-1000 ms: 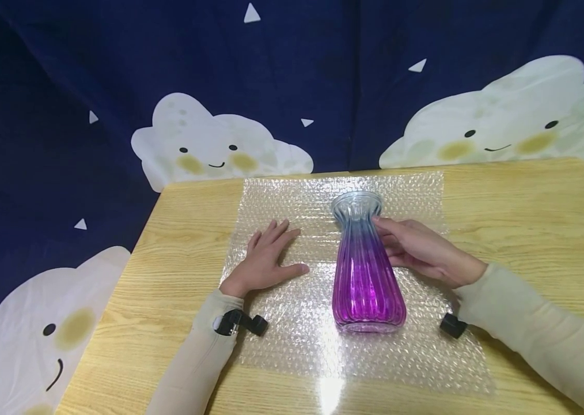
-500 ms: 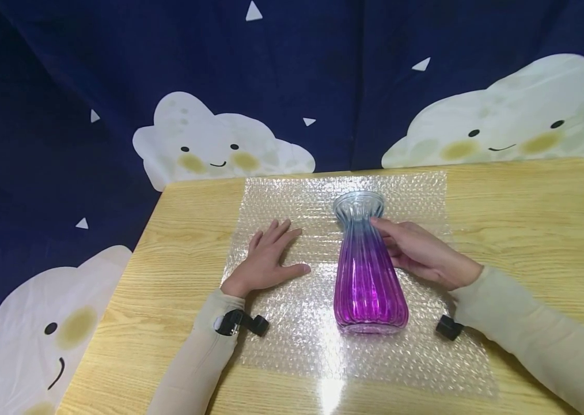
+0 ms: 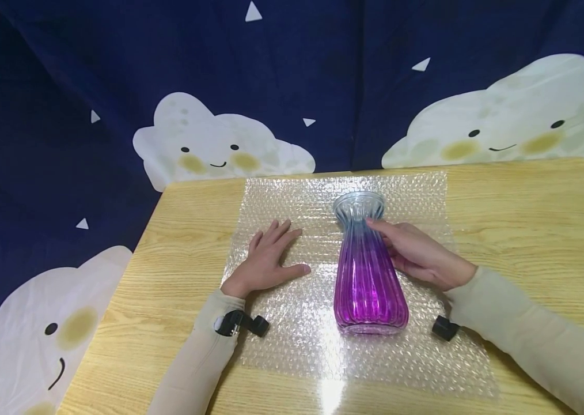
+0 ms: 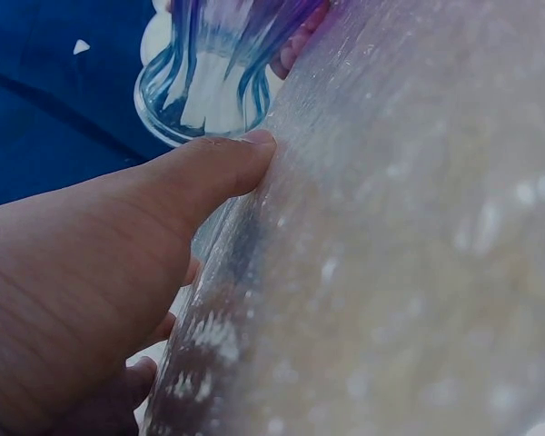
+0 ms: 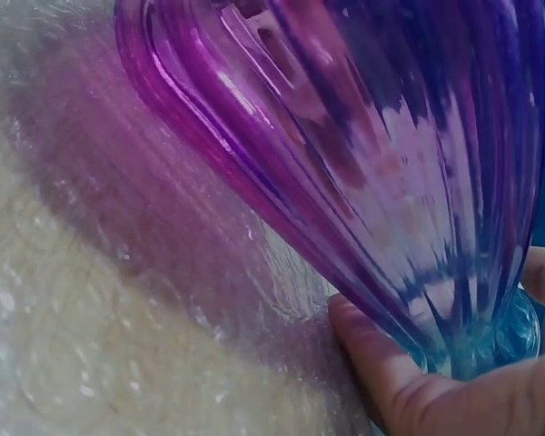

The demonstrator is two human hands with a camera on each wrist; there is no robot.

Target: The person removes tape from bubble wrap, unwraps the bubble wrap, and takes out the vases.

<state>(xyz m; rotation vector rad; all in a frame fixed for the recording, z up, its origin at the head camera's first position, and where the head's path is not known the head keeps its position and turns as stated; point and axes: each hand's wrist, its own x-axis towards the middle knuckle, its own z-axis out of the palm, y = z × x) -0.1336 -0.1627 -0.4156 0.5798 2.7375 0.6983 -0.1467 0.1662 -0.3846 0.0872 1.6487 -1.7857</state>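
Note:
A ribbed glass vase [image 3: 370, 279], purple at the base and fading to clear blue at the mouth, lies on its side on a sheet of bubble wrap [image 3: 292, 317]. Its mouth points to the far table edge. My right hand [image 3: 424, 253] holds the narrow neck from the right, thumb on top and the other fingers partly hidden behind the glass. In the right wrist view the vase [image 5: 381, 182] tapers down into that grip. My left hand [image 3: 263, 262] rests with spread fingers on the left part of the bubble wrap, apart from the vase.
A light wooden table [image 3: 530, 230] carries the wrap, which reaches almost to its far edge. Behind it hangs a dark blue curtain [image 3: 271, 57] with printed clouds. Small black cameras [image 3: 258, 325] sit at the wrists.
My right thumb has slid a little farther left across the vase's neck, and the right wrist has shifted slightly left. The left hand stays where it was.

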